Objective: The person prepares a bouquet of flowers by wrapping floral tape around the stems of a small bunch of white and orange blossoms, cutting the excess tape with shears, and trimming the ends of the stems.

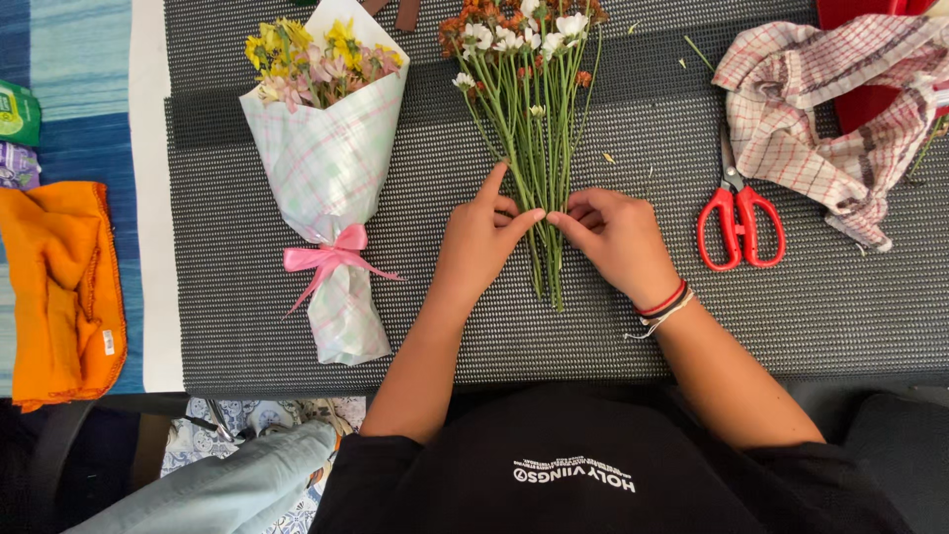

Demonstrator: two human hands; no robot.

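Left hand (pixel 481 237): fingers pinch the bunch of thin green flower stems (pixel 534 148).
Right hand (pixel 615 235): pinches the same stems.
Nearby: red-handled metal scissors (pixel 736 218).

A wrapped bouquet (pixel 326 148) of yellow and pink flowers, in pale checked paper tied with a pink ribbon (pixel 331 259), lies at left on a dark woven mat (pixel 840 307). Red-handled scissors (pixel 739 220) lie at right, just beside a crumpled red-and-white checked cloth (pixel 840 119). An orange cloth (pixel 61 292) sits far left, off the mat.
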